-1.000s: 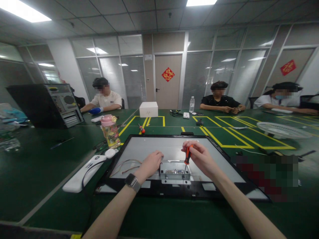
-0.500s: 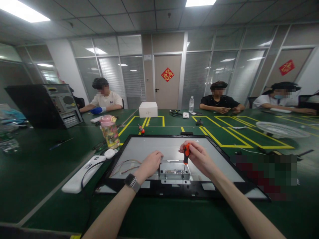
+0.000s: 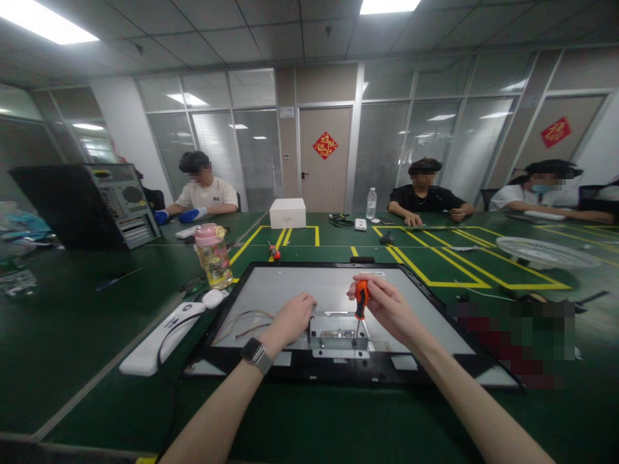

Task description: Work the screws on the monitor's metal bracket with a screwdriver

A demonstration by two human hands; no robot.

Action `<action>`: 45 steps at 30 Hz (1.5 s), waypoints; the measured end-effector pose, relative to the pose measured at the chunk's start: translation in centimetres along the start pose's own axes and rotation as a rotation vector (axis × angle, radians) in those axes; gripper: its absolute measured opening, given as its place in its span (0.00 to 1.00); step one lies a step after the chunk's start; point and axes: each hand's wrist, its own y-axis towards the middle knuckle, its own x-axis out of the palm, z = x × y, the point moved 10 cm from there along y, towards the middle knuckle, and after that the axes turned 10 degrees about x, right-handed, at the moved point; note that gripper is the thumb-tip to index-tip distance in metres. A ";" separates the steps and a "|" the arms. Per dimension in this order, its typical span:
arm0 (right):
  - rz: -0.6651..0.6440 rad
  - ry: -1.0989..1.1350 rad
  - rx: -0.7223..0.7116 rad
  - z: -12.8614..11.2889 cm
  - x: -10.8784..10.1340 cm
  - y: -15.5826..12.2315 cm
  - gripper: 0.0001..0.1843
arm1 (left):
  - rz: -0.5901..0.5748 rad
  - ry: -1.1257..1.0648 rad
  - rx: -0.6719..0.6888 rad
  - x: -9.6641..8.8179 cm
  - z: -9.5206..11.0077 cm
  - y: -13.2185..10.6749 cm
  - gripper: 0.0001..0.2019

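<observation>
A flat display panel [image 3: 285, 283] with a black frame lies in front of me on the green table. On its near part sits a silver metal bracket [image 3: 333, 343] with a small board or connectors inside. My right hand [image 3: 384, 303] pinches the orange-and-black handle of a screwdriver [image 3: 361, 299]. The tool stands nearly upright, its shaft pointing down at the right side of the bracket; the tip is too small to make out. My left hand [image 3: 290, 322] is closed at the bracket's left end, fingertips partly hidden. Thin wires [image 3: 249, 316] lie on the panel left of that hand.
To the left are a white power strip [image 3: 162, 338], a pink-lidded bottle [image 3: 213, 258] and a black computer case [image 3: 72, 206]. Beyond the panel stand a white box [image 3: 287, 214] and a water bottle [image 3: 371, 203]. Several people sit around the table.
My hands stay in almost the same place, with the screwdriver handle turned slightly. Across the table, the person in black has moved their hands apart, and the gloved person's hands have shifted.
</observation>
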 end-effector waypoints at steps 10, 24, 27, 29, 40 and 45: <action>0.300 -0.272 -0.237 -1.8 -2.6 -0.5 0.08 | 0.005 0.007 0.010 -0.1 0.0 -0.1 0.16; 0.213 -0.240 -0.191 -1.0 -2.3 -0.2 0.13 | 0.011 0.001 0.002 -0.3 0.2 -0.2 0.16; 0.289 -0.323 -0.241 -1.6 -2.6 -0.6 0.10 | 0.009 0.003 0.002 -0.2 0.1 -0.2 0.16; 0.290 -0.349 -0.250 -1.5 -2.8 -0.5 0.11 | 0.004 0.004 0.003 -0.1 0.0 -0.1 0.17; 0.230 -0.235 -0.193 -0.8 -2.6 -0.1 0.14 | 0.012 0.006 0.004 -0.2 0.1 -0.2 0.17; 0.295 -0.237 -0.218 -1.2 -3.0 -0.2 0.10 | 0.019 0.003 0.007 0.0 -0.1 -0.1 0.16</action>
